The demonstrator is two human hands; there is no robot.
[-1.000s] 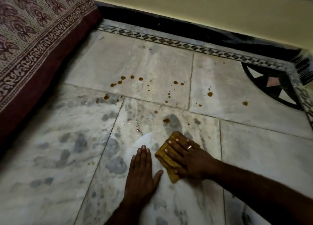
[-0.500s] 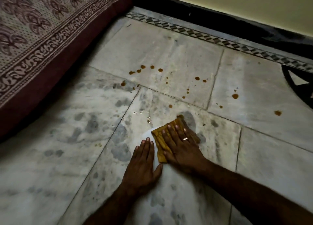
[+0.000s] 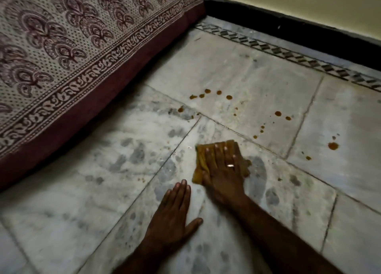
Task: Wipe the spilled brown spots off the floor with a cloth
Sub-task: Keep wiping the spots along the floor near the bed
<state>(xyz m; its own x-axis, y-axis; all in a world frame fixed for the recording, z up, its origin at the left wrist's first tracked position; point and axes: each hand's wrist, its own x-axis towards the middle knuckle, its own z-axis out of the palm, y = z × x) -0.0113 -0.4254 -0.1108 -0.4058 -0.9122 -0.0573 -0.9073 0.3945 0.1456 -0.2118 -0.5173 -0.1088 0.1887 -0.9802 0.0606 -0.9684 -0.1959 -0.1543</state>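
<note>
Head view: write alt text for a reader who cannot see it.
A right hand presses a folded yellow cloth flat on a marble floor, with brown spots unwiped beyond it. The left hand rests flat alongside; a patterned bedspread hangs at left.

the right hand [image 3: 221, 171] presses flat on a yellow cloth [image 3: 201, 164] on the marble floor [image 3: 103, 191]; the left hand [image 3: 175, 214] lies flat beside it. brown spots [image 3: 228, 97] remain beyond.

No text, label, brand, number or sign can be read anywhere in the frame; the printed cloth [image 3: 61, 46] at the upper left carries only ornamental motifs, and the floor border [image 3: 288, 52] at the upper right only a geometric pattern
</note>
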